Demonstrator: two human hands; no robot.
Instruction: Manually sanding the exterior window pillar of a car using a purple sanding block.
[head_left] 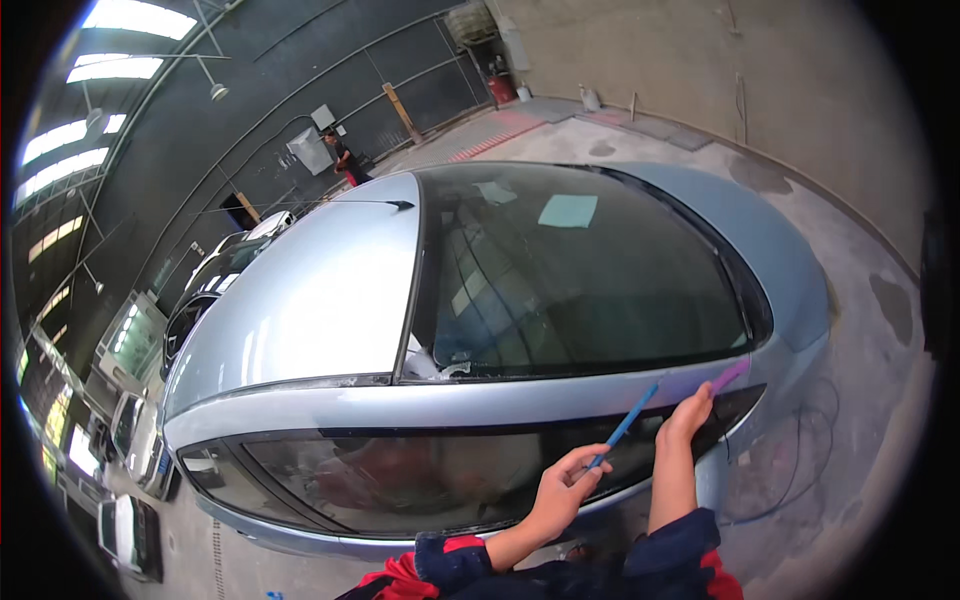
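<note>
A silver-blue car [310,290] stands before me, its side window and large windscreen-like glass [600,290] toward me. My left hand [562,495] is closed around the lower end of a thin blue stick-like tool [628,420], which slants up to the right over the side window. The tip of this tool is close to the painted roof pillar [540,398]; whether it touches cannot be told. Farther right, my right hand [688,415] grips a small purple piece [731,376], a pad or cloth by its look, against or just above the pillar. Its exact kind is unclear.
A pale green paper [568,210] lies on the glass. Other cars [140,440] stand at the left. A person [345,160] in dark clothing is beyond the car. A dark cable or hose [800,470] loops over the floor at right, near a bare wall [800,90].
</note>
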